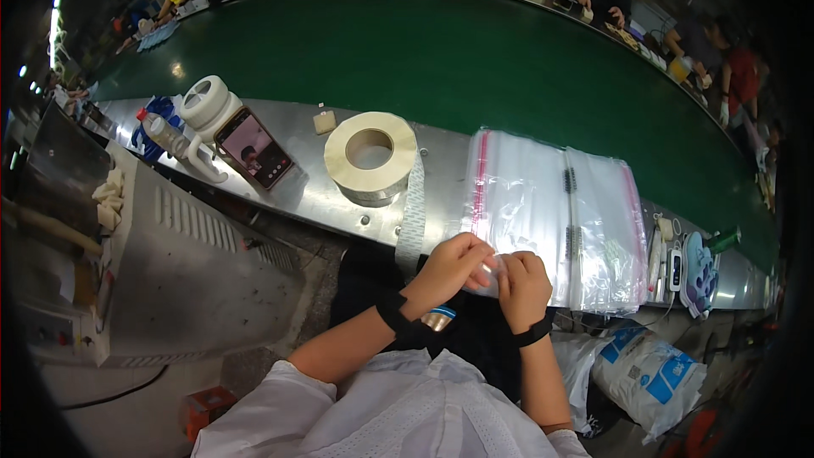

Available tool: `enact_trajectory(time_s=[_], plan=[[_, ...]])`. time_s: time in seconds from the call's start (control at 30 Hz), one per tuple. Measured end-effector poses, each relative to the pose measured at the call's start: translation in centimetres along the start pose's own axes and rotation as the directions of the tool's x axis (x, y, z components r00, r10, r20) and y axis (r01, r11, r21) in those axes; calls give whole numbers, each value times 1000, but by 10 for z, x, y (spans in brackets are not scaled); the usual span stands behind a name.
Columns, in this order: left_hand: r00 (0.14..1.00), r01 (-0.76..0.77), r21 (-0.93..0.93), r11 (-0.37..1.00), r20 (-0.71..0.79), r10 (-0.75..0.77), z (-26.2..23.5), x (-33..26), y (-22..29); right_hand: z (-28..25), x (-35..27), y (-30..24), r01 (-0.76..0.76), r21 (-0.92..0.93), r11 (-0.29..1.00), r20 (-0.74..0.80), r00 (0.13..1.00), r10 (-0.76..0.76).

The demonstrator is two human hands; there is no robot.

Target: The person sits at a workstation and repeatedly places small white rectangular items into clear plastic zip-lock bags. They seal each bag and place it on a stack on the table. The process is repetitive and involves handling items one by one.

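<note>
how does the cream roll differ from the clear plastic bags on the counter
The cream roll is round with a central hole; the clear plastic bags are flat and see-through with pink strips. The bags spread over more of the metal counter than the roll. The roll has a loose strip trailing; the bags lie layered. Both rest on the counter.
</note>
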State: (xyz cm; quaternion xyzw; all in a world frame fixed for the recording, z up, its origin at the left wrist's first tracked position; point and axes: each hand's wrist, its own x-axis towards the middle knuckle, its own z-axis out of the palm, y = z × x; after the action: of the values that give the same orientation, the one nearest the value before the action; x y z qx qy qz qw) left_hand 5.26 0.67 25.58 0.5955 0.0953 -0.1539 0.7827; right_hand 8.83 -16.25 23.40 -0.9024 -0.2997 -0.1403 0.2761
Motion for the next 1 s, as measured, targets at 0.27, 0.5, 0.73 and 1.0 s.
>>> enact_trajectory(time_s=[0.27,0.5,0.73,1.0], plan=[[996,-29,73,997,-82,35,6,6,-28,-9,18,3,-200,173,964,102,977,185],[1000,-16,87,996,25,14,-2,10,-31,-7,23,-8,-115,145,983,173,981,90],[960,-200,827,525,58,273,5,0,-35,-21,24,26,-492,768,410,345,857,382],[986,-62,818,572,-38,161,-23,-39,-26,-119,-34,168,-470,704,533,-294,489,821]])
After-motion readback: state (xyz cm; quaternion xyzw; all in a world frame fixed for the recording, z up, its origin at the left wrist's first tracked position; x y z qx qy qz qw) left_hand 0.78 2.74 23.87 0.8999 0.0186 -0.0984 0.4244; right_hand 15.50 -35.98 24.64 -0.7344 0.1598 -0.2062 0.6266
